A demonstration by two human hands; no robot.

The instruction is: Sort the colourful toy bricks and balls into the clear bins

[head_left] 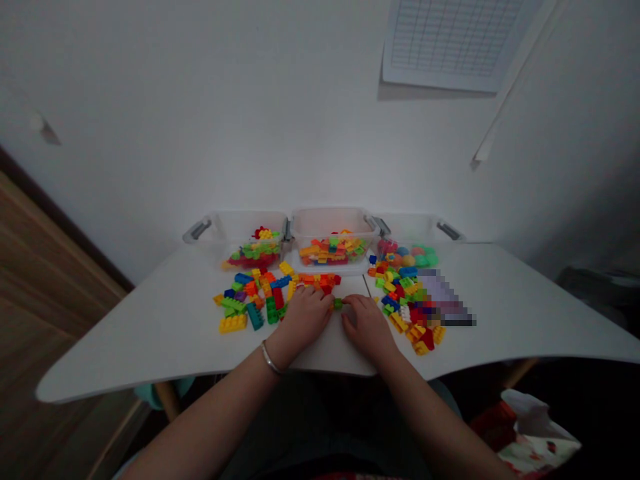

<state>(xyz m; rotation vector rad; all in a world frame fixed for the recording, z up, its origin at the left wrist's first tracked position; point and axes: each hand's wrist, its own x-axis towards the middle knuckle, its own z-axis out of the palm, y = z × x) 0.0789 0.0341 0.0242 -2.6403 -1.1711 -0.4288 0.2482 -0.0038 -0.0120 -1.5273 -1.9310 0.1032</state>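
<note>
Between my two hands, near the middle of the white table [320, 353], is a small green building brick [339, 303]. The fingertips of my right hand [369, 325] close on its right side. My left hand [309, 312], with a bracelet on the wrist, is curled just left of it; its fingers hide what they hold. Orange and red bricks [320, 279] form a row right behind my left fingers. Loose bricks in several colours lie left of my left hand, among them a yellow brick [233, 324] and a teal brick [255, 316].
A second pile of bricks [400, 300] lies on the right, beside a pixelated flat object [445, 293]. Along the wall stand three clear bins: a left bin [240, 223] and middle bin [330, 223] with bricks, a right bin [415, 227] with coloured balls.
</note>
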